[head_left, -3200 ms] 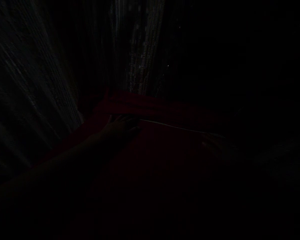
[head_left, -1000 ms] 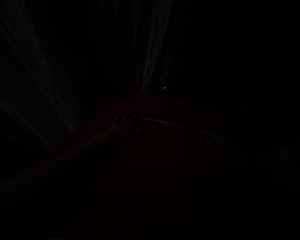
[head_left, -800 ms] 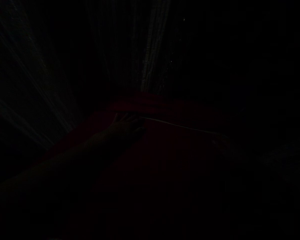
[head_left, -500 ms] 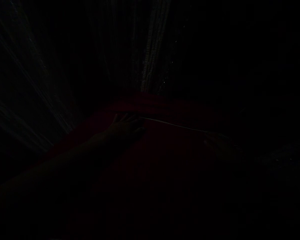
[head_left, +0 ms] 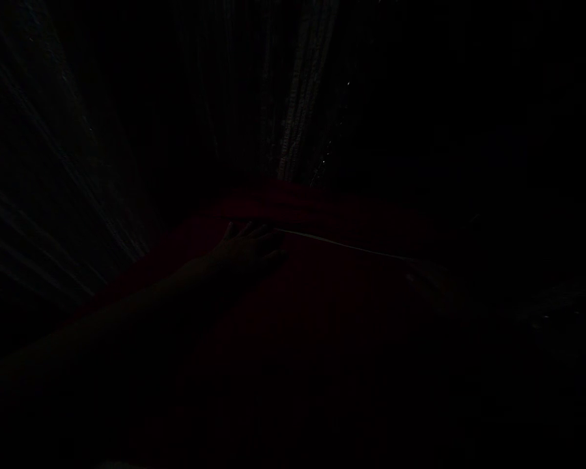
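The view is very dark. A wide red cloth is spread out in front of me. My left hand lies flat on it with its fingers spread, close to the far side. From those fingertips a thin pale line, like a strip or an edge, runs across the cloth to the right. At its right end my right hand shows only faintly. Its fingers are lost in the dark, so whether it grips the cloth or the line is unclear.
Pale streaked upright folds, like hanging threads or fabric, rise behind the cloth. Similar streaked material stands at the left. Small bright glints show near the back. Darkness hides most of the right side.
My right hand has shifted very slightly to the right. The left hand stays nearly where it was, spread on the red cloth.
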Demonstrator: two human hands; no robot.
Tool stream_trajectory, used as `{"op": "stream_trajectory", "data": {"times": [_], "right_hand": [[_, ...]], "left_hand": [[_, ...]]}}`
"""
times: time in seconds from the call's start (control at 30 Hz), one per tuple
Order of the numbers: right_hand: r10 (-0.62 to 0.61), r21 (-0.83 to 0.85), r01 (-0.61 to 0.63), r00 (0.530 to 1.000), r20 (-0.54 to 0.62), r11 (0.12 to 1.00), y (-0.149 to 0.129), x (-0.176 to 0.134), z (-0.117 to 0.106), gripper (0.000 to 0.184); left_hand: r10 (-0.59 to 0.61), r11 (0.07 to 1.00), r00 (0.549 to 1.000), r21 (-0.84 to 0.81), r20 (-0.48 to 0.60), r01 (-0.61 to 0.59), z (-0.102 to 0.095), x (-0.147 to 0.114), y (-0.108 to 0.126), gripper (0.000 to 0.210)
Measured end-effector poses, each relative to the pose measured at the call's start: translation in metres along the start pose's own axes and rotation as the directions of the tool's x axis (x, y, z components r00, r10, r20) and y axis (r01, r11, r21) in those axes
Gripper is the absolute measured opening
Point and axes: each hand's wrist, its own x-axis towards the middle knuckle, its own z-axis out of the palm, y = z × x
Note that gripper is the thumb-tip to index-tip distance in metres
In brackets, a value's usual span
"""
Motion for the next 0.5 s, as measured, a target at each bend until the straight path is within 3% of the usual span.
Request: {"op": "stream_trajectory", "data": {"times": [0.13, 0.3, 0.5], "right_hand": [[-0.027, 0.013, 0.025, 0.996, 0.088, 1.0, -0.001, 0.002, -0.008, 0.044], [0.003, 0.014, -0.004, 0.997, 0.083, 1.0, 0.001, -0.005, -0.019, 0.049], [-0.059, 0.026, 0.056, 0.989, 0.134, 0.998, -0.023, 0.004, -0.011, 0.054]], "left_hand": [[-0.043, 0.999, 0.999, -0.009, 0.012, 0.043, -0.001, 0.0, 0.002, 0.061], [-0.022, 1.0, 1.0, -0.004, -0.019, 0.022, -0.001, -0.001, 0.002, 0.064], [-0.048, 0.999, 0.999, -0.017, 0.002, 0.049, -0.003, -0.001, 0.004, 0.064]]}}
